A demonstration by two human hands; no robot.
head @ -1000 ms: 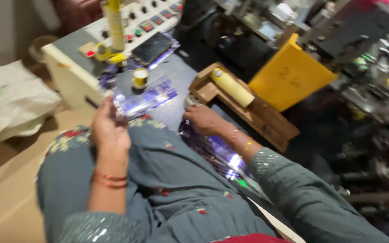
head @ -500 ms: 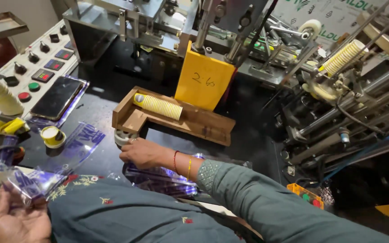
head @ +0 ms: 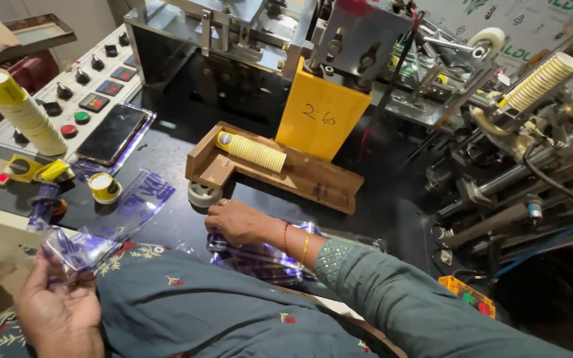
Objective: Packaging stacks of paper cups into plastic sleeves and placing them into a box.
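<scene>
My left hand (head: 58, 308) at the bottom left grips a clear plastic sleeve with blue print (head: 77, 246). My right hand (head: 240, 222) rests palm down on a pile of the same printed plastic sleeves (head: 260, 255) on the dark worktop, fingers slightly curled, with bangles at the wrist. Just beyond its fingers lie a roll of tape (head: 203, 194) and a wooden tray (head: 319, 179) that holds a lying stack of yellow paper cups (head: 253, 151).
A tall upright stack of cups (head: 21, 109) stands at the left by a control panel (head: 94, 86) with a phone (head: 111, 132) on it. A small yellow tape roll (head: 105, 187) and a yellow card (head: 319, 119) are nearby. Machinery (head: 499, 132) fills the right side.
The view has swung from the left control panel toward the machine. My left hand has kept hold of the plastic sleeve and my right hand has stayed on the sleeve pile.
</scene>
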